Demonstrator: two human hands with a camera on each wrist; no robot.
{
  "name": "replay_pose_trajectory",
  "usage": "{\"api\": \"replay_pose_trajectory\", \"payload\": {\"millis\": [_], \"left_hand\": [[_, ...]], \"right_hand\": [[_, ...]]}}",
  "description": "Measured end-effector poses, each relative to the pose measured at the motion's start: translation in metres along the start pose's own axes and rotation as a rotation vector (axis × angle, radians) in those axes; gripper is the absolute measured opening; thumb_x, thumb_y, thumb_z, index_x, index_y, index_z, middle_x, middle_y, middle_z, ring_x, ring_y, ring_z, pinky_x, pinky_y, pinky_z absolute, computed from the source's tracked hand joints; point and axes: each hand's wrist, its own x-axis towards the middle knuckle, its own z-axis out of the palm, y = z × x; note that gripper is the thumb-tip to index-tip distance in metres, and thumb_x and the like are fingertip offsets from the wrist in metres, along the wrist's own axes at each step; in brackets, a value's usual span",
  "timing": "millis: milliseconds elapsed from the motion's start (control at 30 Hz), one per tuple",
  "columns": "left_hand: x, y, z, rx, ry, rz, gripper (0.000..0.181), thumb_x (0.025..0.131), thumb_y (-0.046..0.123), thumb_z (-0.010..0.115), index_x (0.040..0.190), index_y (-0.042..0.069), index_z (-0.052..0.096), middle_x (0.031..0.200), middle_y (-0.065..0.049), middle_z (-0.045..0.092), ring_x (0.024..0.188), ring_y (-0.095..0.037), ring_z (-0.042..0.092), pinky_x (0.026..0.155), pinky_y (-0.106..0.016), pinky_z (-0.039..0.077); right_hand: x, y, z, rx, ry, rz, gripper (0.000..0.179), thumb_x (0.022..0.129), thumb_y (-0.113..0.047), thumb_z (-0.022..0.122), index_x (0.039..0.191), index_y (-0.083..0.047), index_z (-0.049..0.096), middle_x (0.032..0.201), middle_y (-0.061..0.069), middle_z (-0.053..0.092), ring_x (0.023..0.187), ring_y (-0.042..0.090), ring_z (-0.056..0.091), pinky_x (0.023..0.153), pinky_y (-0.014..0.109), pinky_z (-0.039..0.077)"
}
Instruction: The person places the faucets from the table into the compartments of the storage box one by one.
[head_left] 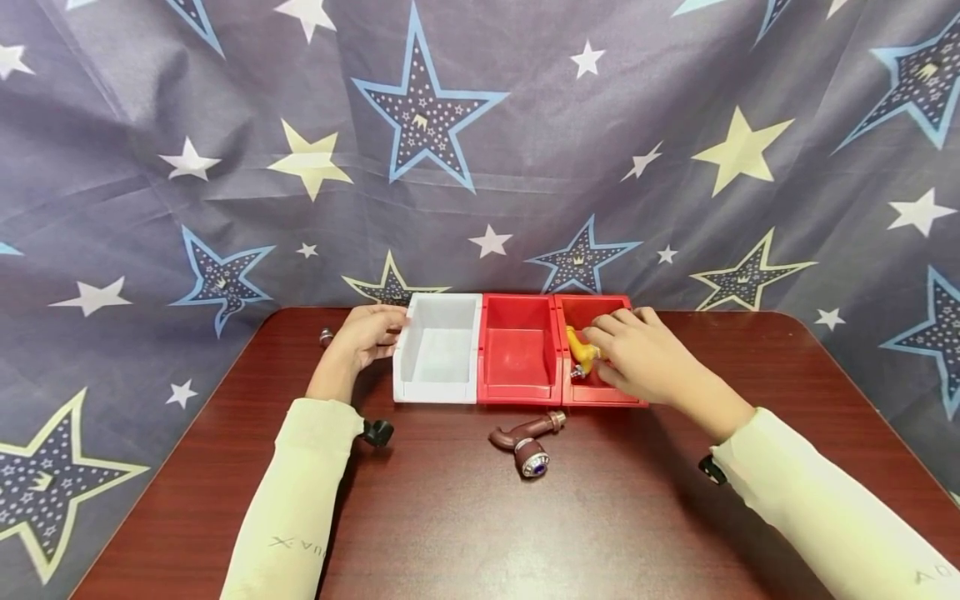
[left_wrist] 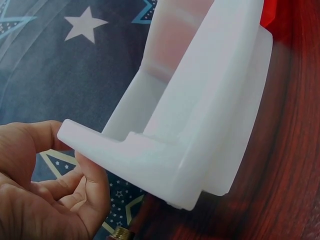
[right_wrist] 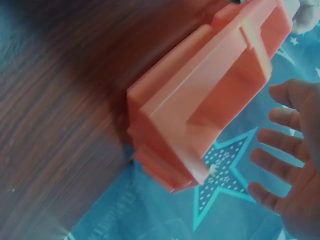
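At the left end of a row of bins, my left hand (head_left: 365, 335) pinches the rim of a white bin (head_left: 441, 390) between thumb and finger. In the left wrist view, those fingers (left_wrist: 92, 185) grip the bin's corner. My right hand (head_left: 637, 354) is over the right red bin (head_left: 600, 395), where a yellow tap (head_left: 580, 350) with a metal end lies partly hidden by the fingers. The right wrist view has the right hand (right_wrist: 287, 150) with fingers spread and nothing between them, beside the bin wall. Between these bins stands another red bin (head_left: 519, 390).
A brown tap (head_left: 525, 437) with a chrome end lies on the dark red wooden table (head_left: 450, 533) in front of the bins. Beyond my left hand, a small metal-ended piece (head_left: 326, 337) shows near the table's left edge. A star-patterned curtain (head_left: 480, 150) hangs behind the table.
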Motion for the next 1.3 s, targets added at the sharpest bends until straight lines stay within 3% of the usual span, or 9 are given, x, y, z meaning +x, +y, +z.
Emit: {"api": "replay_pose_trajectory", "payload": {"millis": [467, 800, 1033, 1300], "left_hand": [[0.000, 0.002, 0.002, 0.006, -0.014, -0.002, 0.030, 0.098, 0.009, 0.063, 0.127, 0.003, 0.058, 0.081, 0.004, 0.062, 0.059, -0.005, 0.055, 0.056, -0.020, 0.051], [0.000, 0.002, 0.002, 0.002, -0.009, -0.002, 0.028, 0.097, 0.009, 0.064, 0.124, 0.004, 0.059, 0.080, 0.003, 0.062, 0.058, -0.005, 0.055, 0.056, -0.020, 0.051], [0.000, 0.002, 0.001, 0.001, -0.009, -0.010, 0.031, 0.098, 0.009, 0.063, 0.128, 0.002, 0.058, 0.078, 0.003, 0.061, 0.058, -0.005, 0.055, 0.057, -0.020, 0.051], [0.001, 0.002, 0.001, -0.003, -0.002, -0.016, 0.031, 0.097, 0.009, 0.064, 0.128, 0.002, 0.058, 0.078, 0.003, 0.062, 0.059, -0.006, 0.055, 0.057, -0.021, 0.050]], "right_hand": [[-0.011, -0.052, 0.001, -0.005, -0.003, -0.094, 0.047, 0.084, -0.030, 0.078, 0.126, -0.012, 0.067, 0.120, 0.008, 0.067, 0.113, 0.032, 0.058, 0.090, 0.053, 0.045], [-0.013, -0.086, 0.006, 0.036, -0.037, -0.170, 0.043, 0.090, -0.036, 0.073, 0.127, -0.015, 0.065, 0.119, 0.004, 0.064, 0.108, 0.028, 0.058, 0.088, 0.048, 0.048], [-0.014, -0.103, 0.017, 0.092, -0.064, -0.178, 0.042, 0.094, -0.044, 0.070, 0.125, -0.016, 0.065, 0.112, 0.001, 0.063, 0.101, 0.023, 0.059, 0.086, 0.045, 0.051], [-0.014, -0.119, 0.027, 0.071, -0.093, -0.223, 0.038, 0.095, -0.047, 0.068, 0.120, -0.018, 0.064, 0.102, -0.003, 0.064, 0.095, 0.021, 0.060, 0.082, 0.040, 0.050]]}}
